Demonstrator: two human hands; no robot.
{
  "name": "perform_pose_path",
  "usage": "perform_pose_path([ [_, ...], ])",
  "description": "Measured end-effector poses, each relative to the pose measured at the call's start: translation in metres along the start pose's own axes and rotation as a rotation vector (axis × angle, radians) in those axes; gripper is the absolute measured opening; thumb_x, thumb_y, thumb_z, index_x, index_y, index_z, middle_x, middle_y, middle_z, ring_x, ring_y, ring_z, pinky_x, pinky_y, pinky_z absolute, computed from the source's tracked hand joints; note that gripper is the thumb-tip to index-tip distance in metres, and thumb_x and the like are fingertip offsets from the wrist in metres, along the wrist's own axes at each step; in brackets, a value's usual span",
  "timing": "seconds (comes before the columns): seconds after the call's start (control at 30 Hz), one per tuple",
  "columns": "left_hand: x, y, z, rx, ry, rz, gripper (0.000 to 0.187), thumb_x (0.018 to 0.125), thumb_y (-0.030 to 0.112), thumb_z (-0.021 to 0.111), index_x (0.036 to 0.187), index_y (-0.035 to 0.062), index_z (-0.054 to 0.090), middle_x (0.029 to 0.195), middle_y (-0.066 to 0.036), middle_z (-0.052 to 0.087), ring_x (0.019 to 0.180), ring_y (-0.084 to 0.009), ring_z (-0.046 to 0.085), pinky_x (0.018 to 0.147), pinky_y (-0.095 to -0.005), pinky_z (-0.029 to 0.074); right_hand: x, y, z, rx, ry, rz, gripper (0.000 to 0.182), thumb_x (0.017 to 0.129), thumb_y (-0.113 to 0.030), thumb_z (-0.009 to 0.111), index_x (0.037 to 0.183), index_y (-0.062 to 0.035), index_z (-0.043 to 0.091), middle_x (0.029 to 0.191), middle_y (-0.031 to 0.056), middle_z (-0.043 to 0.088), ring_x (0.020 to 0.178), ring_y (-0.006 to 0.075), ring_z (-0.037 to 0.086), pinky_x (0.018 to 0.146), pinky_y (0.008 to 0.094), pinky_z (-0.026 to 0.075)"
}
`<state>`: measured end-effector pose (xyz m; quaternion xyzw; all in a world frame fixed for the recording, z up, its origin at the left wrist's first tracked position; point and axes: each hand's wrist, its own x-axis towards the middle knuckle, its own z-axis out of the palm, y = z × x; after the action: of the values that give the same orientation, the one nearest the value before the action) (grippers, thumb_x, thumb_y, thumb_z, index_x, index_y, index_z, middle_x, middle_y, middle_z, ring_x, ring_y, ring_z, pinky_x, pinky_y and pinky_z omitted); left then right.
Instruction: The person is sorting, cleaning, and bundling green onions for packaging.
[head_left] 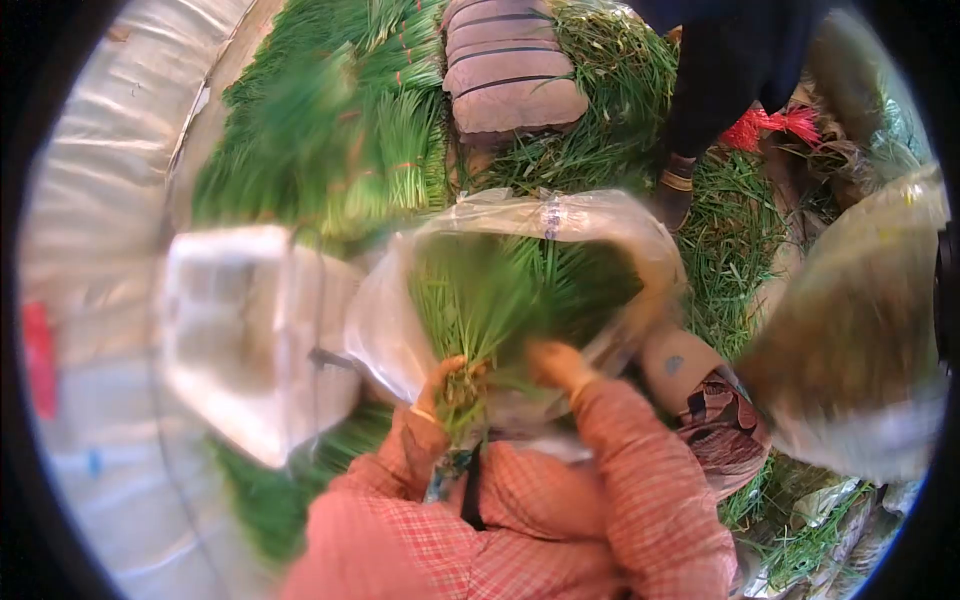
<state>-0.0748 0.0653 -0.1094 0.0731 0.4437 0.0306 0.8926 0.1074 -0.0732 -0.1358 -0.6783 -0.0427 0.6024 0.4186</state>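
My left hand [445,382] is wrapped round the lower end of a bunch of long green stalks [465,300], whose leaves fan upward and blur. To its right, my right hand [560,366] is beside the stalks, smeared by motion, with its fingers unclear. Both hands are at the near side of a wide-open clear plastic bag [385,325], which holds more green leaves [590,285].
A white foam box [285,340] stands left of the bag. Tied green bundles [400,160] lie behind, beside a strapped pinkish bale [515,75]. A person in dark clothes [735,60] stands at the upper right, near a full plastic sack [860,340] and loose grass [735,245].
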Motion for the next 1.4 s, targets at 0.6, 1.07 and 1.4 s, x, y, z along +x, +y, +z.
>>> perform_pose_path([
  [0.6, -0.091, -0.031, 0.023, 0.335, -0.201, -0.023, 0.042, 0.072, 0.017, 0.065, 0.11, 0.0038, 0.054, 0.098, -0.005, 0.059, 0.088, -0.017, 0.055, 0.077, -0.0315, 0.046, -0.017, -0.012, 0.026, 0.775, -0.616, -0.135, 0.078, 0.077, -0.057, 0.053, 0.128, 0.0003, 0.035, 0.121, 0.0137, 0.047, 0.107, 0.0233, 0.049, 0.094, 0.0363, 0.037],
  [1.07, -0.092, -0.114, 0.131, 1.841, -0.338, 0.764, 0.082, 0.066, 0.042, 0.065, 0.129, 0.0054, 0.028, 0.095, -0.02, 0.058, 0.083, -0.0345, 0.059, 0.072, -0.0397, 0.048, -0.191, -0.052, -0.032, 0.348, 0.243, -0.91, 0.06, 0.062, -0.018, 0.077, 0.11, -0.0023, 0.044, 0.098, 0.0107, 0.057, 0.092, 0.0206, 0.055, 0.082, 0.032, 0.044],
  [1.4, -0.145, -0.25, 0.222, 2.407, -0.831, 1.022, 0.098, 0.066, 0.056, 0.063, 0.133, -0.0004, 0.019, 0.091, -0.025, 0.059, 0.079, -0.0364, 0.06, 0.073, -0.041, 0.048, -0.376, 0.041, -0.117, 0.524, 0.426, -1.141, 0.049, 0.07, -0.017, 0.07, 0.112, -0.0011, 0.051, 0.097, 0.0091, 0.059, 0.087, 0.0197, 0.056, 0.074, 0.0339, 0.046],
])
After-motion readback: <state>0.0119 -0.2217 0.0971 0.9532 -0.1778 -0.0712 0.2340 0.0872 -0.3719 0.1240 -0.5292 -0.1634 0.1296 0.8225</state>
